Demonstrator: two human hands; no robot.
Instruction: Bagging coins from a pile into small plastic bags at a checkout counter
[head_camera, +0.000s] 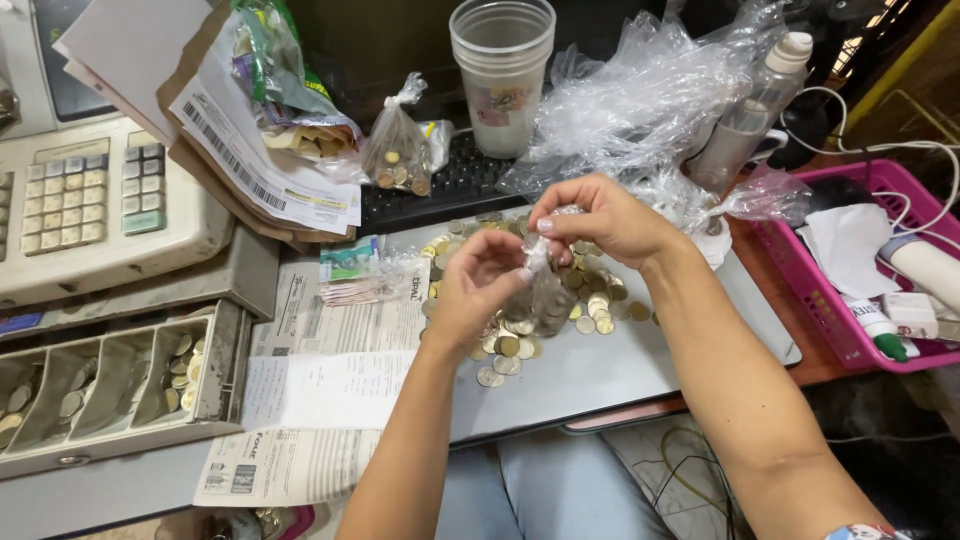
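Note:
My left hand (478, 288) and my right hand (600, 215) meet above a heap of loose coins (590, 290) lying on a grey board (600, 370). Between them hangs a small clear plastic bag of coins (540, 300). Both hands pinch its twisted neck near the top, the right hand from above, the left from the side. The bag's body hangs just over the coin heap.
An open cash register drawer (110, 390) with coins sits at left below a beige register keypad (90, 200). Another knotted coin bag (398, 150), stacked clear cups (502, 70), crumpled plastic bags (650, 100), a bottle (750, 110), a pink basket (830, 300) and newspapers (320, 400) surround the board.

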